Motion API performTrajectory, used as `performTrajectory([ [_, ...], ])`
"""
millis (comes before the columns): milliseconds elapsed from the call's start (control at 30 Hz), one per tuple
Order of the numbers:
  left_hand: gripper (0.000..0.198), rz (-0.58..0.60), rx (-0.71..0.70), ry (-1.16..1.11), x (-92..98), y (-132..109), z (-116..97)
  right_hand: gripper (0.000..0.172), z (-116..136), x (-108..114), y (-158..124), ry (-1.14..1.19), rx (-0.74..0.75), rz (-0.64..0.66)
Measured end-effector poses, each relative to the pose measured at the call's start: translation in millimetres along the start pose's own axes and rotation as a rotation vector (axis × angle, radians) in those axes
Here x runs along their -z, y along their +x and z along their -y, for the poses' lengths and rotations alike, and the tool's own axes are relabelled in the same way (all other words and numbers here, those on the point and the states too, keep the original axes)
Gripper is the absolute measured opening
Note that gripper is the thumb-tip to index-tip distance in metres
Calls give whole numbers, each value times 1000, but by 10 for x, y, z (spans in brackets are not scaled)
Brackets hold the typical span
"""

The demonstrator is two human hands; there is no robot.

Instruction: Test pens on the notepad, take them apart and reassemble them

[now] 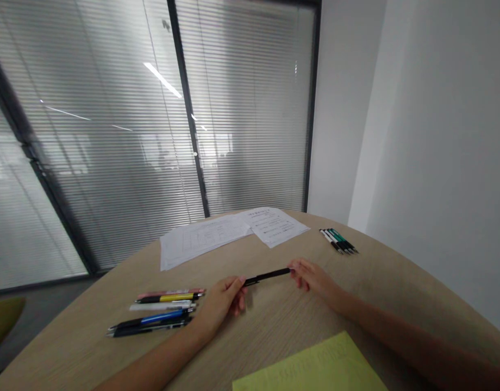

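A black pen (269,275) is held nearly level above the middle of the table, stretched between both hands. My left hand (223,301) pinches its left end, near the clip, between thumb and fingers. At the other end, the fingertips of my right hand (311,277) close on the pen's tip. Left of my left hand lies a row of several pens (162,312) in pink, yellow and black, white, blue and black. Several green, white and black pens (338,241) lie side by side beyond my right hand.
Printed paper sheets (209,237) lie overlapping at the far side of the round wooden table (282,320). A yellow pad (315,366) with faint writing is at the near edge. Behind stand glass panels with blinds (250,119) and a white wall (445,136). A yellowish chair (3,320) shows at left.
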State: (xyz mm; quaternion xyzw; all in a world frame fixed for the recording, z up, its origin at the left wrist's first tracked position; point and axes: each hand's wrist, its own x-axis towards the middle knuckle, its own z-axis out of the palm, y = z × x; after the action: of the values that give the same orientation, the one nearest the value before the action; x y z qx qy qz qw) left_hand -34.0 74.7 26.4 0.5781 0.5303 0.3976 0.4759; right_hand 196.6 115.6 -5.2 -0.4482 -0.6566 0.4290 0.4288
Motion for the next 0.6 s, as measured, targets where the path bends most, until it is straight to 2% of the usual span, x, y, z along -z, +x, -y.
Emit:
performTrajectory([
  [200,44,16,-18,15,14,-16,-35,37,-29,5,-11,-79,-68,-30],
  [400,44,29,-15,12,17,1,-7,37,35,-11,-15,-18,-116,-64],
  [600,43,30,-15,18,5,-12,-25,35,-3,9,-9,-13,-58,-29],
])
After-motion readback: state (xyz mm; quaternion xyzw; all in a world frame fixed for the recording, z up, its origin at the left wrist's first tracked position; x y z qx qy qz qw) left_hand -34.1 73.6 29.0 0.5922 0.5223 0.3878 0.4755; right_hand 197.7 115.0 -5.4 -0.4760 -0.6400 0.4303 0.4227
